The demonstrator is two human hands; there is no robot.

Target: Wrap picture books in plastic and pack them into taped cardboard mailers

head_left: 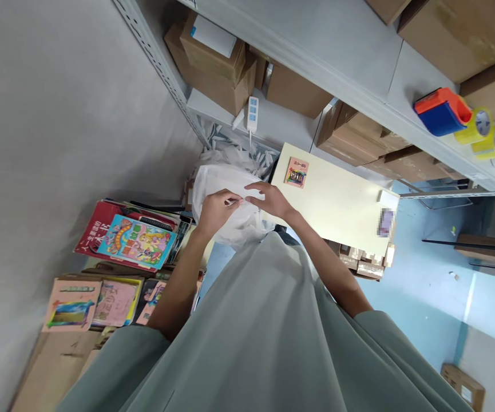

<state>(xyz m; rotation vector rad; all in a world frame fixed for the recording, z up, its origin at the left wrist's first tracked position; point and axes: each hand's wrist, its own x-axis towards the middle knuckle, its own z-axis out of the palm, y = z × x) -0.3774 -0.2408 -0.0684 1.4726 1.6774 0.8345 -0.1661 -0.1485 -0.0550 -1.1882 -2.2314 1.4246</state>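
bag [235, 228], white, apparently pinched by left hand [218, 213]; right hand [270, 200] loosely spread nearby.

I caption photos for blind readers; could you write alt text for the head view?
A person's left hand and open right hand are close together over a white bag; whether the left grips it is unclear. A book lies on a table to the right; stacked books are at left, with shelves of boxes beyond.
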